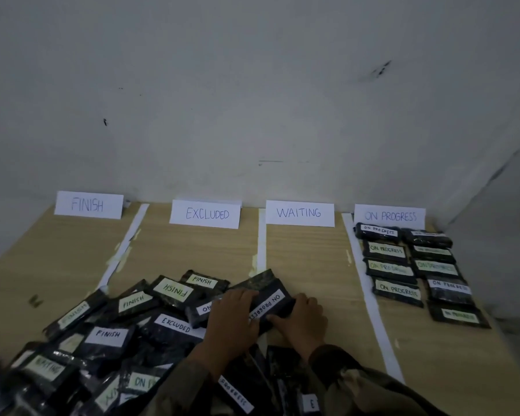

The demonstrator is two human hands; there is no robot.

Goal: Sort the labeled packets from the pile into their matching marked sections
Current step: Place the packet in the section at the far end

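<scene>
A pile of black packets (108, 334) with white and green labels covers the near left of the wooden table (318, 259). Both my hands rest on one packet labelled ON PROGRESS (270, 301) at the pile's far right edge. My left hand (231, 319) presses on its left part, my right hand (300, 322) grips its near right corner. Paper signs stand at the back: FINISH (88, 204), EXCLUDED (206, 214), WAITING (299, 213), ON PROGRESS (390, 216). Several sorted packets (415, 268) lie in two columns under the ON PROGRESS sign.
White tape strips (261, 235) divide the table into four sections. A grey wall (252, 100) closes the back and the right side. More packets lie under my sleeves at the near edge.
</scene>
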